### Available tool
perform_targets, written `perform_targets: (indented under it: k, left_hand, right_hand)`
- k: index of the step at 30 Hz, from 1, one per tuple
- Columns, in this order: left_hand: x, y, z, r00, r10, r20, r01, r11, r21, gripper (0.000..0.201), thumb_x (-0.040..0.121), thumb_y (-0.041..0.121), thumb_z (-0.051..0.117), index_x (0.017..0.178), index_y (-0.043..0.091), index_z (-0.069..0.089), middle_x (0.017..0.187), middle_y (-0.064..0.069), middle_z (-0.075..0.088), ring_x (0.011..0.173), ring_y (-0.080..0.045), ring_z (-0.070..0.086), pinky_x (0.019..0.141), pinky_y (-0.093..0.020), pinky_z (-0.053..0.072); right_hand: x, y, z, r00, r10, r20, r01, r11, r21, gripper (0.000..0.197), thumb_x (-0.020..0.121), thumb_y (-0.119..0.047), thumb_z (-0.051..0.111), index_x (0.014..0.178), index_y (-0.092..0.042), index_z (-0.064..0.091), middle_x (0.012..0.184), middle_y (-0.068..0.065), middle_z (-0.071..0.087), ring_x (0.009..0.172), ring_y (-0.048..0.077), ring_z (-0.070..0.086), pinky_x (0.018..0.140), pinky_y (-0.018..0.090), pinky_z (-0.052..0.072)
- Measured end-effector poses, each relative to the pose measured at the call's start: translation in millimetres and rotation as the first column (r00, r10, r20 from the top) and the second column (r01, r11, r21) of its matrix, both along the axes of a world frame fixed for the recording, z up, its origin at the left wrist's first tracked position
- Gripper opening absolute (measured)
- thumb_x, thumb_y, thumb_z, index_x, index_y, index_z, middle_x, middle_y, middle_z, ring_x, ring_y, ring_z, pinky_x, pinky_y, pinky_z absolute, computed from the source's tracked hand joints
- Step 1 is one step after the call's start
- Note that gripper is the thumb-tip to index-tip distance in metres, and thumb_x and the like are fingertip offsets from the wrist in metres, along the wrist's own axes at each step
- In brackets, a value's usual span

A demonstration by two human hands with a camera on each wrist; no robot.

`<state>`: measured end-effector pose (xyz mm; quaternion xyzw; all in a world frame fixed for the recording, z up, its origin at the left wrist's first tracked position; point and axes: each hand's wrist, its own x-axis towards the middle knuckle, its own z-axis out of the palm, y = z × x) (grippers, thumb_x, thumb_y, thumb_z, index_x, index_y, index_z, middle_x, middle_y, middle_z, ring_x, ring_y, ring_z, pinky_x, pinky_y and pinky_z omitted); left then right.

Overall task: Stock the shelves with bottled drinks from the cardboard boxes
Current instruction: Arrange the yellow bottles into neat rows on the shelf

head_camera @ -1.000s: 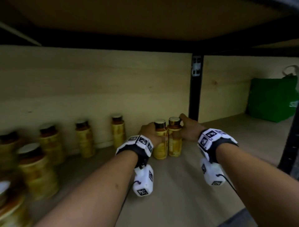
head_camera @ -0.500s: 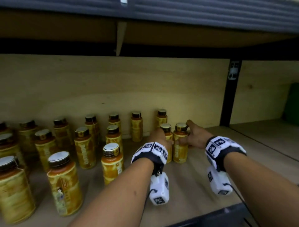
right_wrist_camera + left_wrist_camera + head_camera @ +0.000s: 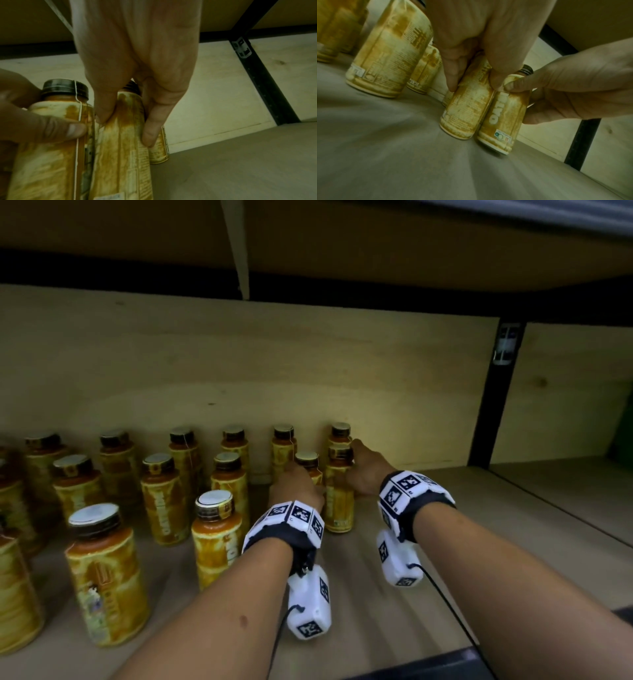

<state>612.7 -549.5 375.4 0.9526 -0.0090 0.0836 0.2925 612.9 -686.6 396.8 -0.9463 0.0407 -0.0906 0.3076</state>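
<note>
Head view. Left hand (image 3: 297,486): fingers hidden behind its own knuckles, wrapped around a yellow-labelled drink bottle (image 3: 310,465); only the dark, foil-topped cap and shoulder show. Right hand (image 3: 368,470): curled round the neighbouring bottle (image 3: 339,494), label and base visible. Both bottles upright, touching, on the pale wooden shelf board (image 3: 394,604), at the right end of the stocked rows (image 3: 161,494); leftmost bottles cut off by the frame. Black metal upright (image 3: 493,405) against the plywood back.

Left wrist view. Left hand (image 3: 481,40): thumb and fingers pinching its cylindrical bottle (image 3: 465,106); cap hidden. Label print blurred. Right hand (image 3: 583,88) grips the adjoining bottle (image 3: 505,117), marked "OAT...".

Right wrist view. Right hand (image 3: 137,60): thumb and finger clamp its bottle (image 3: 120,155), base cut off. Left hand (image 3: 34,121) holds the other (image 3: 51,155), ribbed cap showing.
</note>
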Motion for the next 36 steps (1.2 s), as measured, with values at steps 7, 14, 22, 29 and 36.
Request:
perform_targets:
  k: [7,14,22,29,36]
  left_hand:
    - [-4,0,3,1.0,0.007,-0.003,-0.007,1.0,0.024,0.06,0.085,0.039,0.067,0.128,0.005,0.044,0.126,-0.014,0.057,0.115,-0.033,0.056,0.089,-0.037,0.047]
    - [-6,-1,5,1.0,0.012,0.006,-0.012,0.998,0.057,0.051,0.087,0.037,0.065,0.123,0.006,0.048,0.123,-0.013,0.059,0.113,-0.031,0.057,0.087,-0.035,0.047]
    - [-5,-3,1,0.999,0.037,0.002,-0.037,0.999,-0.001,0.051,0.088,0.035,0.065,0.126,0.007,0.046,0.123,-0.012,0.057,0.113,-0.031,0.057,0.09,-0.037,0.047]
    - [4,-2,-4,1.0,0.021,0.022,-0.021,1.0,0.001,0.051,0.085,0.036,0.068,0.122,0.007,0.049,0.122,-0.013,0.058,0.112,-0.032,0.058,0.087,-0.037,0.048]
    - [10,-1,-6,0.999,-0.007,0.034,0.006,1.0,0.018,0.053,0.084,0.037,0.07,0.122,0.006,0.05,0.122,-0.013,0.059,0.111,-0.032,0.058,0.085,-0.036,0.047]
  right_hand:
    - [-22,-37,-15,0.976,-0.207,0.067,0.196,0.97,0.146,0.061,0.083,-0.035,0.074,0.126,-0.01,0.038,0.122,0.01,0.058,0.107,0.029,0.059,0.079,0.034,0.05]
    - [-27,-48,-11,0.976,-0.217,-0.009,0.214,0.957,0.197,0.055,0.079,-0.031,0.079,0.116,-0.013,0.042,0.119,0.01,0.057,0.104,0.03,0.061,0.085,0.045,0.057]
    - [-15,-16,3,0.987,-0.16,-0.01,0.155,0.966,-0.206,0.069,0.084,-0.032,0.072,0.135,-0.006,0.033,0.128,0.018,0.053,0.114,0.035,0.057,0.089,0.041,0.052]
    - [-18,-21,12,0.988,-0.139,-0.074,0.123,0.974,-0.191,0.066,0.079,-0.037,0.076,0.126,-0.009,0.04,0.119,0.015,0.055,0.099,0.034,0.064,0.082,0.047,0.058]
    - [-19,-24,15,0.989,-0.109,-0.096,0.084,0.968,-0.235,0.067,0.079,-0.041,0.077,0.125,-0.01,0.041,0.121,0.013,0.056,0.099,0.032,0.064,0.084,0.046,0.057]
